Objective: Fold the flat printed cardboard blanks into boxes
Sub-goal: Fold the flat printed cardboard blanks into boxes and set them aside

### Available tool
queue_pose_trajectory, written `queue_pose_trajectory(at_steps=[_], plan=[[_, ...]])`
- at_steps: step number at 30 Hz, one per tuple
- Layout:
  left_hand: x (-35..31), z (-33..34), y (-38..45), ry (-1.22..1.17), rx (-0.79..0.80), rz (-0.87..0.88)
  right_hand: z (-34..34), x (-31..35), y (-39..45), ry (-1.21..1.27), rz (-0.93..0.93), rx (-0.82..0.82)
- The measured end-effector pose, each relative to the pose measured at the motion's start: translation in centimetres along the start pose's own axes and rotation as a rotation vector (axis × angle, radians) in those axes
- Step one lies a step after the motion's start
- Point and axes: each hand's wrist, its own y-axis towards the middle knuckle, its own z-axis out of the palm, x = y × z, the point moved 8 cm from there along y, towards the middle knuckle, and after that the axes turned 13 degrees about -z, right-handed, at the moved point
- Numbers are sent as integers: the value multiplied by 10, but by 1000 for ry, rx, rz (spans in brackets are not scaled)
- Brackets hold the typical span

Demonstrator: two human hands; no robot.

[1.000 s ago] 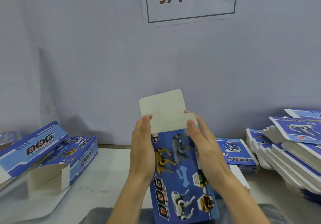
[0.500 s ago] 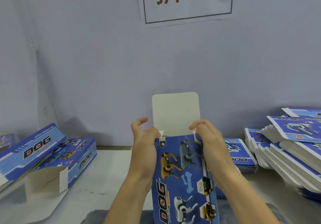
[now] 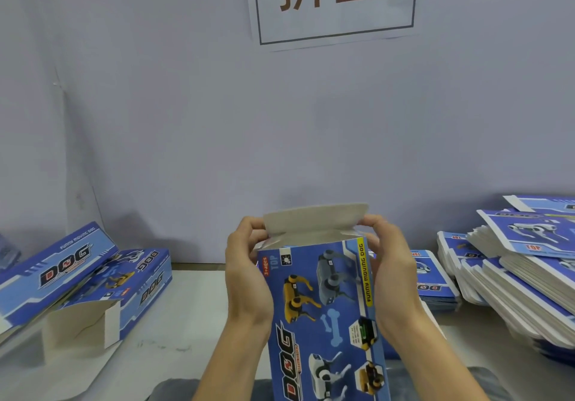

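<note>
Head view shows me a blue printed box (image 3: pixel 323 316) held upright in front of the counter (image 3: pixel 199 301), between my left hand (image 3: pixel 249 276) and my right hand (image 3: pixel 392 273). Each hand's fingers are curled around the box's top corners, fingertips hooked over the pale top flap (image 3: pixel 314 218), which is bent forward over the open mouth. I judge the step in hand to be closing this top flap. To do it well I would keep the side walls square with the palms, crease the flap along its score line evenly from both corners, and guide the tuck edge inside the front panel without crumpling it; pressing harder on one side would probably skew the lid. The front panel reads "DOG", "FUNNY MOVING DOG", "TOP" and "3+ ages", with pictures of yellow and grey robot dogs and a bone. On the counter to the left lie folded boxes (image 3: pixel 84 279) with "DOG" and "FUNNY MOVING DOG" on their sides, one with an end flap open. To the right, stacks of flat blanks (image 3: pixel 516 279) wait, one marked "TOP". A white sign (image 3: pixel 334 2) on the wall carries two large Chinese characters, 折盒.
</note>
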Motion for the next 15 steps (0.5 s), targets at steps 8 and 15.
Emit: queue_pose_trajectory(at_steps=[8, 15], plan=[[13, -9, 12, 59, -83, -54, -13, -3, 3, -113, 15, -93], [8, -6, 9, 49, -37, -62, 2, -2, -2, 91, 41, 84]])
